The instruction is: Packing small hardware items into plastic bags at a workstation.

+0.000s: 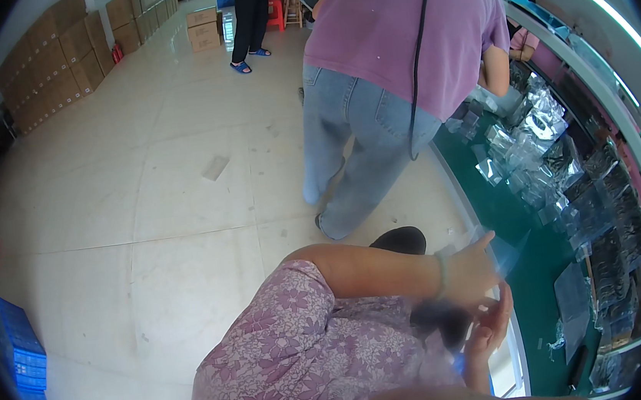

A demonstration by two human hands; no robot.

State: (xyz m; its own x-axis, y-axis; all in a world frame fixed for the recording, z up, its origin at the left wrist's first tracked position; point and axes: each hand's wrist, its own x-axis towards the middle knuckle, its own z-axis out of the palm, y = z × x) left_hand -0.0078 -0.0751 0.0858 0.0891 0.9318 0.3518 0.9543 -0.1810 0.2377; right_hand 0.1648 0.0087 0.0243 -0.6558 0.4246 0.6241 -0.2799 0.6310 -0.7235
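My left hand point(468, 272) reaches in from a floral short sleeve and is blurred at the fingers. A clear plastic piece point(508, 253), thin and see-through, sticks out past its fingertips over the bench edge, and the hand appears closed on it. Just below, my right hand point(490, 329) is raised with its fingers stretched and slightly curved, close to the left hand; nothing shows in it. Both hands are at the near edge of the green bench top point(533, 280).
Clear plastic packs point(536, 156) cover the bench's far side, beside a flat translucent sheet point(572, 307). A person in a purple shirt point(404, 30) leans over the bench ahead. Blue crates point(22, 344) stand at left, and cardboard cartons point(52, 60) line the back. Another person point(250, 14) stands farther off.
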